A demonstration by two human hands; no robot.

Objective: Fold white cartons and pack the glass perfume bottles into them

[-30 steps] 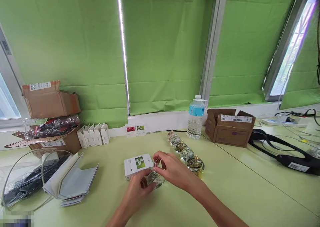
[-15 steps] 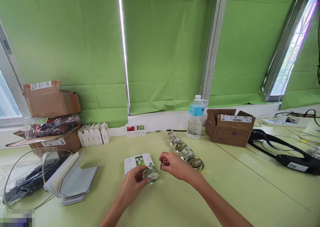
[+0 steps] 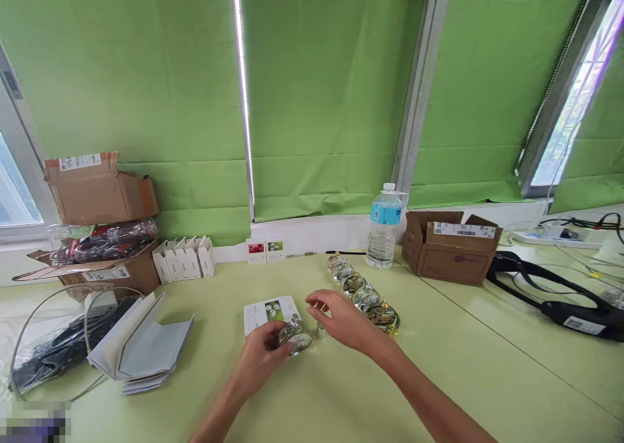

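Note:
My left hand (image 3: 264, 350) is closed around the side of a small rounded perfume bottle (image 3: 297, 341) with a silvery neck, low over the table. Just right of the bottle, a small silvery cap (image 3: 320, 330) stands on the table. My right hand (image 3: 334, 314) hovers above and beside that cap, its fingers apart and nothing in them. Behind the held bottle lies a white box (image 3: 257, 313) with a picture of white flowers. A row of several similar glass bottles (image 3: 364, 296) runs diagonally behind my right hand.
At the back stand a water bottle (image 3: 383, 231) and an open cardboard box (image 3: 451, 251). Black headgear (image 3: 560, 300) lies at the right. Several slim white boxes (image 3: 182, 261), stacked cartons (image 3: 100, 192) and folded white card (image 3: 151, 352) occupy the left. Two flower cards (image 3: 266, 250) lean at the wall.
My right hand has let go of the small cap, which now stands on the table, and its fingers have lifted and spread. My left hand keeps the bottle in nearly the same place.

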